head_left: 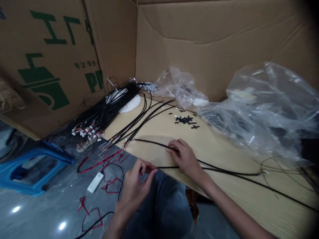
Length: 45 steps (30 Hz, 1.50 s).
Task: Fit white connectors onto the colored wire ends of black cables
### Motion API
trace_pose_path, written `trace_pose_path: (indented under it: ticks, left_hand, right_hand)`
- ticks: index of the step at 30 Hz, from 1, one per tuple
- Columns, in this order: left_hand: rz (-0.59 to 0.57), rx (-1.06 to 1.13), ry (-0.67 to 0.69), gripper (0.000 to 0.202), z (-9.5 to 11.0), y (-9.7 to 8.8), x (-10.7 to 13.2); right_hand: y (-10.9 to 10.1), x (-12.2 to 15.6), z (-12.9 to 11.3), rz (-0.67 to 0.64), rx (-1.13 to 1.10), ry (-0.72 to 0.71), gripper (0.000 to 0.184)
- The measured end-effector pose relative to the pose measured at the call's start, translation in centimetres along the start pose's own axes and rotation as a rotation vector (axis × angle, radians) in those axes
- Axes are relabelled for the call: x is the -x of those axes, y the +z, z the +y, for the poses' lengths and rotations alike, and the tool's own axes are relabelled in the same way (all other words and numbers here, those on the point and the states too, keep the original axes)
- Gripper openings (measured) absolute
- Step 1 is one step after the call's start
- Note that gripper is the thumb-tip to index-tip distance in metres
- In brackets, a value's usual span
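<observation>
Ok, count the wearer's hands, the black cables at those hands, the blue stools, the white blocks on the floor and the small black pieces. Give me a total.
Hands: 2, the left hand and the right hand
Black cables at the hands: 2
Blue stool: 1
White block: 1
Total: 6, without the small black pieces, too piled up to count.

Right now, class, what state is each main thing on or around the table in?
Left hand: fingertips pinched on the nearer black cable
Nearer black cable: fairly straight
Right hand: fingers bent at the farther black cable, grip unclear
Farther black cable: gently curved
Cable bundle: gathered, white connectors showing
Short black pieces: loose, scattered
Clear plastic: crumpled
White block: lying on the floor
</observation>
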State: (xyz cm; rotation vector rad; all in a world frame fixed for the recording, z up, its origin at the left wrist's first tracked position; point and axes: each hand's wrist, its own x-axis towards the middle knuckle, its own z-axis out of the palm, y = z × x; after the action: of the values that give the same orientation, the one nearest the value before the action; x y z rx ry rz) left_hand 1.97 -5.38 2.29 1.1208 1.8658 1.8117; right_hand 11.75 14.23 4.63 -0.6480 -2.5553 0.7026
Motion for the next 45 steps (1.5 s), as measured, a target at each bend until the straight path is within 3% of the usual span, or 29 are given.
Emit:
trace_pose_path:
  ticks: [3,7,13,18,22,27,35,39,45]
  left_hand:
    - [0.013,-0.015,0.012,0.020,-0.2,0.3,0.0]
    - [0.053,-0.042,0.044,0.019,0.1,0.6,-0.2]
    - [0.093,-0.202,0.144,0.023,0.2,-0.6,-1.4]
    - [0.082,-0.329,0.236,0.035,0.2,-1.8,-2.1]
    - [0.047,-0.473,0.241,0.030,0.4,-2.1,-3.7]
    - [-0.053,-0.619,0.140,0.021,0.0,-2.6,-5.8]
    - [0.078,-0.545,-0.037,0.033,1.4,-2.5,-6.1]
    - [0.159,-0.595,-0.097,0.031,1.1,-2.9,-6.7]
    - [0.226,-0.698,-0.151,0.019,-0.2,-5.6,-8.6]
  right_hand:
    - [-0.8,0.5,1.6,0.005,-0.044,-0.018,0.025]
    - [-3.7,2.0,3.7,0.012,-0.092,-0.040,0.022]
    - [-6.5,3.0,4.8,0.048,-0.042,-0.036,0.016]
    - [-4.3,2.9,1.7,0.046,0.014,-0.096,0.017]
    - [-1.8,1.3,-0.3,0.023,0.024,-0.146,0.019]
    - [-0.9,-0.4,-0.1,-0.010,-0.025,-0.223,0.015]
    - [0.0,-0.1,0.1,-0.035,0.001,-0.381,0.020]
    - [-0.6,-0.2,0.9,-0.055,0.044,-0.372,0.022]
    - [-3.3,-0.9,2.4,0.026,0.038,-0.247,0.016]
